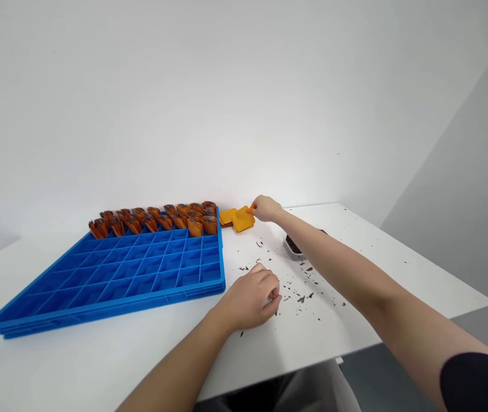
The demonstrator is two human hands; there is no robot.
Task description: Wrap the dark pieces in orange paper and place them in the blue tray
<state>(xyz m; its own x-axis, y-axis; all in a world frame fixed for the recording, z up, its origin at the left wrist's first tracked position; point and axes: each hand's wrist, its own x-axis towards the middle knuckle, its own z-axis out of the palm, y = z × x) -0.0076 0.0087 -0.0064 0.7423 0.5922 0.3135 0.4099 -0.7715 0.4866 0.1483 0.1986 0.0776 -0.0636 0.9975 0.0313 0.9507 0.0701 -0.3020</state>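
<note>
At the far side of the table, my right hand [266,208] is closed, fingertips pinching the edge of a flat orange packet [244,219]. More orange packets [228,217] lie stacked just left of it, beside the blue tray. My left hand [253,298] rests on the table near the tray's front right corner. Its fingers are curled in, and nothing shows in them. Dark dry flakes [302,298] are scattered on the table around it. My right forearm partly hides a small white container [292,253] of dark flaky material.
A large blue compartment tray [115,300] fills the left of the white table [244,366]. Bundles of filled orange packets [164,221] stand in its back rows; the compartments in front show bare blue bottoms. A white wall [244,103] rises behind the table.
</note>
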